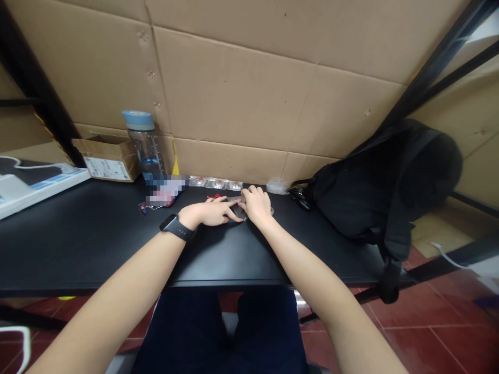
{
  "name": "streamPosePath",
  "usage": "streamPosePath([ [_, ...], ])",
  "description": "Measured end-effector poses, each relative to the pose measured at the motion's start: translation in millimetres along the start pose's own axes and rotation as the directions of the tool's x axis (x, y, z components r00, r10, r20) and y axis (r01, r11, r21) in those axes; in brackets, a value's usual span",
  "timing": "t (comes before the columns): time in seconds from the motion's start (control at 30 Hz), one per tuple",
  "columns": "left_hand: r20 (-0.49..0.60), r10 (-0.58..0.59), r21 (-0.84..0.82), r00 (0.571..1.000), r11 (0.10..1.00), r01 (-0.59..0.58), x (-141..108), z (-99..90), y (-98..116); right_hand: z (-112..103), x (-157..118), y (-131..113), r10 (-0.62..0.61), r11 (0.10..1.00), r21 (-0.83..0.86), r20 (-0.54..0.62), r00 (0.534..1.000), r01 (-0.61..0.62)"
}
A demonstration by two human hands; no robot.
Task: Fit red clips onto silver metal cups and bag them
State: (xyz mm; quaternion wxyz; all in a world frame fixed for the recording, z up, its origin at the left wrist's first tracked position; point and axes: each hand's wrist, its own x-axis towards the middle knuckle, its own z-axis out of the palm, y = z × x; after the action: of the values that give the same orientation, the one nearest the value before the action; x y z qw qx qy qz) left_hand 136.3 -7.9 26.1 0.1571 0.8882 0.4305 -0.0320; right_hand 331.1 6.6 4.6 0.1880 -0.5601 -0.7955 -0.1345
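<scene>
Close together at the middle of the desk, both hands are on a small clear plastic piece (240, 212) with a bit of red on it. My left hand (216, 213) comes from the left, its thumb and index finger set against the piece's near and far sides. Curled over the right side is my right hand (256, 204), its fingers covering part of the piece. A small red item (214, 197) lies just behind my left hand, partly hidden. Beyond the hands runs a row of clear packets (217, 184), each with a red centre. A rounded clear edge (272, 211) shows beside my right hand.
On the black desk (97, 244), a small cardboard box (113, 161), a blue-lidded water bottle (146, 148) and a white power strip (50, 187) stand left. A clear plastic item (277, 186) lies at the back. A black backpack (382, 182) occupies the right.
</scene>
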Motion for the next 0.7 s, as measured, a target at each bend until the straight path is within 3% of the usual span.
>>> streamPosePath([
  [0.07,-0.049,0.021,-0.011,0.999,1.000,-0.022,0,-1.8,-2,-3,-1,6,-0.062,0.995,0.080,0.027,0.998,0.060],
  [0.17,-0.190,0.101,-0.020,0.977,0.994,-0.107,0,-7.7,-7,-12,-4,22,-0.305,0.898,0.347,0.054,0.951,0.269],
  [0.27,-0.341,0.044,-0.040,0.939,0.997,-0.062,1,-10.5,-12,-19,-6,38,-0.348,0.783,0.544,-0.019,0.937,0.302],
  [0.4,-0.467,-0.091,-0.023,0.879,0.996,0.091,9,1.8,-14,-16,-4,55,-0.287,0.823,0.507,-0.013,0.958,0.254],
  [0.53,-0.536,-0.028,0.014,0.844,0.999,0.043,19,16.2,-9,-5,-3,62,-0.251,0.881,0.429,0.069,0.966,0.199],
  [0.7,-0.553,-0.032,0.010,0.833,0.999,0.044,20,14.8,-3,1,-2,62,-0.272,0.874,0.436,0.071,0.960,0.216],
])
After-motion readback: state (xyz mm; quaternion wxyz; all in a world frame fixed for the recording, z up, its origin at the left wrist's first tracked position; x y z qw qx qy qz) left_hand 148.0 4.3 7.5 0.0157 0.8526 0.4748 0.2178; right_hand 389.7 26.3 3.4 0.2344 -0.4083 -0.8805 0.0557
